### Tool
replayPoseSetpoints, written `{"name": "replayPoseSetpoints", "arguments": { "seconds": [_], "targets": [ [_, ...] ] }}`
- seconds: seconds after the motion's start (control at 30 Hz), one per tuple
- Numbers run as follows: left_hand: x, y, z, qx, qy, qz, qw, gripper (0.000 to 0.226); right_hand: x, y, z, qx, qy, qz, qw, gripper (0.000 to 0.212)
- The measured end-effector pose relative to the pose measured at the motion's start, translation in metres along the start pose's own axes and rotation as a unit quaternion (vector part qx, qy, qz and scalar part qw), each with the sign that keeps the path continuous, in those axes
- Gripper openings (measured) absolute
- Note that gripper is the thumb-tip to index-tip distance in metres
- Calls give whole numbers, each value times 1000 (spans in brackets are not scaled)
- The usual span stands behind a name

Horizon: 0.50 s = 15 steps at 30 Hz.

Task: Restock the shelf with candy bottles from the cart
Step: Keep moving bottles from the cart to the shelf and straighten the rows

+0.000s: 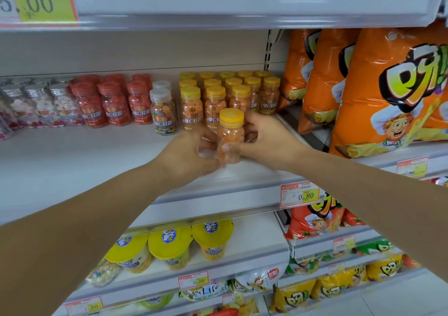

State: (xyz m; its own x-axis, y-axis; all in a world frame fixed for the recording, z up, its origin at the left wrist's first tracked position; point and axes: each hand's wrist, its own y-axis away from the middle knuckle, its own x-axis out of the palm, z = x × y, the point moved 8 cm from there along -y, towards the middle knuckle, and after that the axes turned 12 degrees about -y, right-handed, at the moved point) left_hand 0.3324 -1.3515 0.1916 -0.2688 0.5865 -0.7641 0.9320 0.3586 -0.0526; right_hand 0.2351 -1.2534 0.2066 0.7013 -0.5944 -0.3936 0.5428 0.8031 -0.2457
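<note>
A clear candy bottle (230, 133) with a yellow cap and orange candies stands upright over the white shelf (72, 160), just in front of the rows of matching yellow-capped bottles (232, 92). My left hand (189, 158) grips its left side and my right hand (269, 141) grips its right side, thumb across the lower front. I cannot tell if its base touches the shelf. The cart is out of view.
Red-capped bottles (111, 102), a silver-capped mixed-candy bottle (163, 112) and silver-capped pink-candy bottles (38, 104) line the shelf to the left. Big orange snack bags (378, 92) stand to the right. An upper shelf edge (218, 19) hangs overhead. Yellow-lidded cups (169, 245) sit below.
</note>
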Motion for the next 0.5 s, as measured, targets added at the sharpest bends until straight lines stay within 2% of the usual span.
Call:
{"name": "replayPoseSetpoints", "arguments": {
  "seconds": [0.13, 0.23, 0.3, 0.37, 0.5],
  "targets": [
    [2, 5, 4, 1, -124, 12, 992, 41, -26, 5, -10, 44, 54, -102, 992, 61],
    [8, 8, 3, 3, -200, 46, 979, 49, -31, 6, -23, 80, 59, -75, 992, 60],
    [9, 9, 4, -2, -200, 60, 978, 51, -35, 8, -29, 93, 45, -73, 992, 60],
    [9, 8, 6, -5, -193, 62, 979, 50, -44, 10, -33, 101, 43, -91, 990, 71],
    [8, 7, 7, -5, -192, 55, 980, 48, -56, 14, -38, 124, 114, -124, 978, 89]
  ]
}}
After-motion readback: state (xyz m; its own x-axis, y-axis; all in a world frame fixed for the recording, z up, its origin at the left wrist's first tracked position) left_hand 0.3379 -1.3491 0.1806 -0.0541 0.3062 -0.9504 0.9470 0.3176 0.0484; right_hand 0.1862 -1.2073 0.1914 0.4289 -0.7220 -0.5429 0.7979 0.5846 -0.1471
